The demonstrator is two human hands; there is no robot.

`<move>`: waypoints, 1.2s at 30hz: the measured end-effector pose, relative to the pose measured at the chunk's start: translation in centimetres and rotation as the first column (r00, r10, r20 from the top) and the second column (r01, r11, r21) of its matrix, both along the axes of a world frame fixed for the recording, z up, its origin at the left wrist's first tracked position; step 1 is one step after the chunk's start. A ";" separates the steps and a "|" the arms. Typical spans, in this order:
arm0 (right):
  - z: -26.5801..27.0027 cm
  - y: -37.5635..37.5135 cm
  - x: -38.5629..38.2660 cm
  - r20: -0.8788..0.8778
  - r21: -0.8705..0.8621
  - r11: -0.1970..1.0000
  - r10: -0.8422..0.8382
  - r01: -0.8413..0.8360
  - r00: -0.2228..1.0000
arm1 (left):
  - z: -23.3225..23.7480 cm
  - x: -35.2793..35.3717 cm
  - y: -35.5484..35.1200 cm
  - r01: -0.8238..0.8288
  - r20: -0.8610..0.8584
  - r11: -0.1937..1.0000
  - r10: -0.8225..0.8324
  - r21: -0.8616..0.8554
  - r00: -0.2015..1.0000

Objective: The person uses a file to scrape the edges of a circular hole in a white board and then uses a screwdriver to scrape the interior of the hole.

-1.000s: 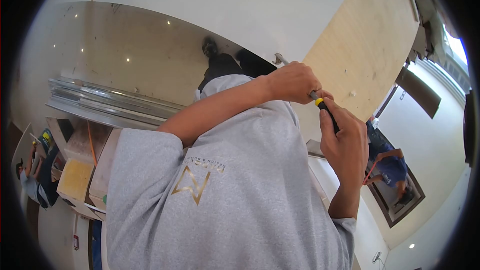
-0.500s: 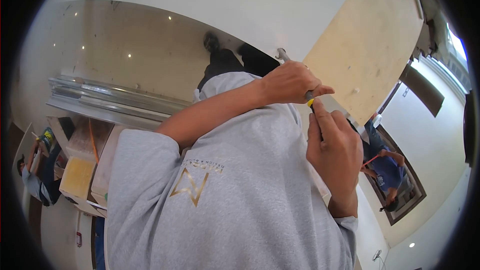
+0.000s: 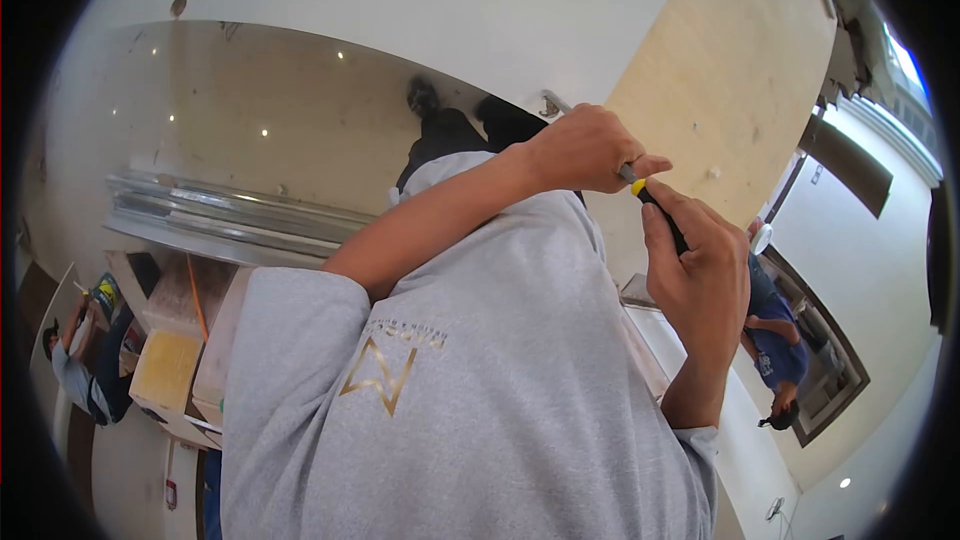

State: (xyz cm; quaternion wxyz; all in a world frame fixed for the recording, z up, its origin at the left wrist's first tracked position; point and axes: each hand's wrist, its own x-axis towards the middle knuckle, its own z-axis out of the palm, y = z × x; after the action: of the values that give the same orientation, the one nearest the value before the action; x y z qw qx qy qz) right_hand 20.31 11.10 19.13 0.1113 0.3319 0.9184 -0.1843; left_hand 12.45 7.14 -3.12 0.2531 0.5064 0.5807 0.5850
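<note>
My left hand is closed around the grey metal shank of a screwdriver, its thumb pointing right. The screwdriver has a black handle with a yellow collar, and my right hand grips that handle, with the index finger along it. On the far side of my left fist, a short metal fitting shows against the white panel. Whether the shank meets this fitting is hidden by my left hand. My grey shirt fills the space below both hands.
Metal profiles lie to the left, near stacked boxes. A beige board adjoins the white panel. One person stands at the right by a framed opening; another person is at the far left.
My right hand has shifted slightly right, and more of the black handle shows. My left hand has moved slightly up. The person at the right has lowered their arms; their red item is out of sight.
</note>
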 end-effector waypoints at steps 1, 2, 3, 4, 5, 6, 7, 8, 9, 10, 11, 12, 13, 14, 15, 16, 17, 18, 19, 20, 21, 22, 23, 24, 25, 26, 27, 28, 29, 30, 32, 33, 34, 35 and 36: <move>0.0 0.1 0.0 -0.009 -0.001 1.000 0.022 -0.022 1.000 | 0.2 -0.1 -0.2 -0.005 0.013 1.000 0.005 -0.008 1.000; 0.2 0.1 0.1 0.020 0.011 1.000 0.023 -0.023 1.000 | 0.3 -0.1 -0.4 -0.012 0.027 1.000 0.012 -0.017 1.000; 0.6 -0.1 0.3 0.046 0.023 0.999 0.024 -0.025 0.999 | 0.3 0.2 -0.3 -0.021 0.026 1.000 0.020 0.022 0.999; 0.7 -0.1 0.3 0.060 0.020 0.999 0.025 -0.026 0.998 | 0.3 0.8 -0.2 -0.031 0.027 0.998 0.029 0.058 0.999; 0.9 -0.1 0.3 0.073 0.018 0.999 0.026 -0.027 0.997 | 0.3 1.1 -0.1 -0.038 0.026 0.995 0.035 0.095 0.999; 0.8 -0.1 0.3 0.069 0.010 1.000 0.022 -0.022 0.997 | 0.2 0.9 -0.1 -0.030 0.040 0.997 0.027 0.073 0.999; 0.8 -0.1 0.3 0.066 0.002 1.000 0.017 -0.017 0.998 | 0.2 0.8 -0.1 -0.021 0.056 0.998 0.018 0.052 0.998; 0.6 0.0 0.3 0.060 -0.008 1.000 0.004 -0.003 0.998 | 0.1 0.9 -0.1 -0.011 0.076 1.000 0.009 0.029 0.997; 0.1 0.1 0.2 0.051 -0.019 1.000 -0.008 0.009 0.999 | -0.1 0.7 -0.1 -0.009 0.063 1.000 0.007 0.024 0.998; -0.3 0.2 0.3 0.042 -0.031 0.999 -0.020 0.021 0.999 | -0.4 0.5 -0.1 -0.007 0.049 1.000 0.006 0.018 0.999; -0.5 0.1 0.5 0.034 -0.024 1.000 -0.009 0.010 0.999 | -0.6 0.4 -0.2 -0.004 0.037 1.000 0.004 0.011 0.999; -0.7 0.2 0.6 0.024 -0.015 1.000 0.002 -0.001 1.000 | -0.6 0.4 -0.2 -0.006 0.022 1.000 0.006 0.008 1.000; -0.9 0.2 0.6 0.013 -0.004 1.000 0.012 -0.012 1.000 | -0.5 0.4 -0.2 -0.007 0.006 1.000 0.007 0.007 1.000; -0.7 0.0 0.3 0.028 -0.013 1.000 -0.013 0.013 1.000 | -0.5 0.4 -0.2 -0.008 -0.007 1.000 0.008 0.005 1.000; -0.3 -0.2 0.0 0.045 -0.022 0.999 -0.039 0.040 0.998 | -0.5 0.4 -0.3 -0.006 -0.006 1.000 0.007 0.007 1.000; 0.0 -0.5 -0.2 0.062 -0.030 0.997 -0.066 0.068 0.996 | -0.5 0.3 -0.5 -0.003 -0.004 1.000 0.003 0.009 1.000; -0.1 -0.7 -0.1 0.039 -0.018 0.999 -0.038 0.039 0.999 | -0.5 0.2 -0.6 -0.002 -0.003 1.000 0.002 0.013 1.000; -0.4 -0.8 0.1 0.015 -0.007 1.000 -0.008 0.009 1.000 | -0.4 0.0 -0.7 0.017 0.006 1.000 -0.017 -0.009 1.000; -0.6 -0.9 0.1 -0.010 0.006 1.000 0.021 -0.021 1.000 | -0.3 -0.1 -0.8 0.037 0.015 0.999 -0.037 -0.030 0.999; -0.6 -1.1 0.0 0.000 0.006 0.999 0.036 -0.036 0.999 | -0.2 -0.2 -1.0 0.057 0.026 0.997 -0.056 -0.053 0.998; -0.5 -1.4 -0.1 0.012 0.005 0.999 0.051 -0.051 0.999 | -0.1 -0.2 -1.3 0.020 0.016 0.999 -0.020 -0.032 1.000; -0.6 -1.6 -0.3 0.023 0.004 0.998 0.065 -0.065 0.998 | 0.0 -0.2 -1.4 -0.016 0.007 1.000 0.016 -0.010 1.000; -1.0 -2.1 -0.4 0.041 0.037 0.992 0.123 -0.124 0.992 | -0.1 -0.2 -1.6 -0.051 -0.003 0.999 0.051 0.011 0.999; -1.7 -2.7 -0.3 0.062 0.067 0.981 0.180 -0.184 0.982 | -0.6 -0.1 -1.9 -0.072 -0.002 0.997 0.072 0.011 0.997; -1.9 -3.2 0.0 0.086 0.095 0.966 0.234 -0.241 0.968 | -1.1 0.3 -2.3 -0.090 0.002 0.996 0.090 0.010 0.996; -2.0 -3.3 0.4 0.073 0.079 0.968 0.233 -0.239 0.970 | -1.4 0.5 -2.3 -0.107 -0.005 0.994 0.107 0.021 0.994; -2.0 -3.1 0.7 0.046 0.068 0.977 0.201 -0.204 0.978 | -1.4 0.6 -2.0 -0.098 -0.005 0.995 0.098 0.012 0.995; -2.0 -2.4 1.2 0.023 0.052 0.983 0.176 -0.177 0.984 | -1.3 1.0 -1.8 -0.095 0.000 0.995 0.095 -0.001 0.995; -2.0 -1.7 1.4 -0.009 0.042 0.988 0.150 -0.150 0.989 | -1.3 0.8 -1.4 -0.093 -0.005 0.996 0.093 -0.008 0.996; -2.1 -1.2 1.3 -0.046 0.038 0.990 0.138 -0.136 0.989 | -1.3 0.4 -1.0 -0.083 -0.025 0.996 0.083 0.016 0.996; -1.8 -0.9 1.2 -0.096 0.001 0.993 0.119 -0.120 0.988 | -1.3 0.8 -1.2 -0.072 -0.040 0.997 0.073 0.036 0.997; -1.4 -1.0 0.9 -0.070 -0.029 0.997 0.069 -0.072 0.995 | -1.0 0.6 -1.4 -0.051 -0.028 0.999 0.052 0.007 0.998; -0.8 -1.0 0.5 -0.041 -0.055 0.998 0.021 -0.023 0.999 | -0.5 0.3 -1.4 -0.031 -0.014 0.999 0.031 -0.019 0.999; -0.3 -1.1 0.3 -0.010 -0.077 0.997 -0.027 0.026 1.000 | 0.0 0.2 -1.4 -0.011 0.000 0.999 0.011 -0.042 1.000; -0.3 -1.4 0.1 -0.034 -0.057 0.998 0.003 -0.005 0.999 | 0.1 0.2 -1.6 -0.011 0.001 0.999 0.011 -0.042 1.000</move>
State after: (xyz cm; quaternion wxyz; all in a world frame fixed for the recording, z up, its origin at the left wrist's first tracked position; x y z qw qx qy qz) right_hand 20.36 9.74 18.84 0.1057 0.3237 0.9151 -0.2159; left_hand 12.63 5.51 -2.98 0.2608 0.4974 0.5955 0.5744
